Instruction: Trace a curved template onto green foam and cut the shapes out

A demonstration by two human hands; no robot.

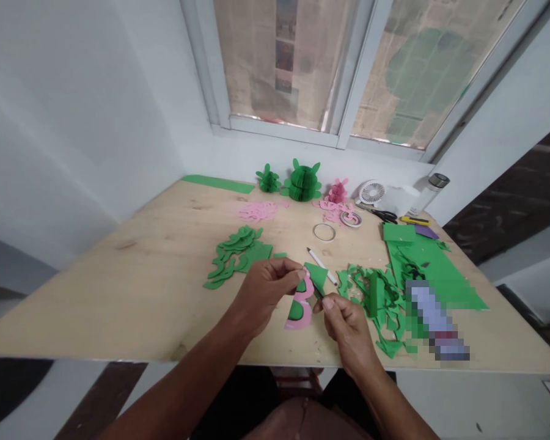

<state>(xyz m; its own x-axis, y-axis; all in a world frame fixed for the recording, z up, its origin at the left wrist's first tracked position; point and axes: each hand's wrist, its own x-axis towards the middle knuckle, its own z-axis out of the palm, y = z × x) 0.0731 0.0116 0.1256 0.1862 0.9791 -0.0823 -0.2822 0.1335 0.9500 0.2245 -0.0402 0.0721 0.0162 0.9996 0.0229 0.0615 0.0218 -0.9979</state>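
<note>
Left hand (263,287) pinching paper (306,294) between hands; right hand (346,324) gripping blade (319,291), apparently mid-cut. From paper: cut pieces (242,239) lying at ten o'clock, scraps (374,294) at three, sheet (440,269) remaining at two-thirty.

The wooden table (142,250) carries a green strip (217,183), two green figures (303,183), a pink figure (338,193), a fan (372,192) and a bottle (426,197) along its back. Nearer lie pink cutouts (258,211), black scissors (387,216), a yellow cutter (415,220), a thin ring (325,241) and a pen (321,265). Green cutouts (231,253) spread left of centre; green scraps (376,294) and a green sheet (440,269) lie right.
</note>
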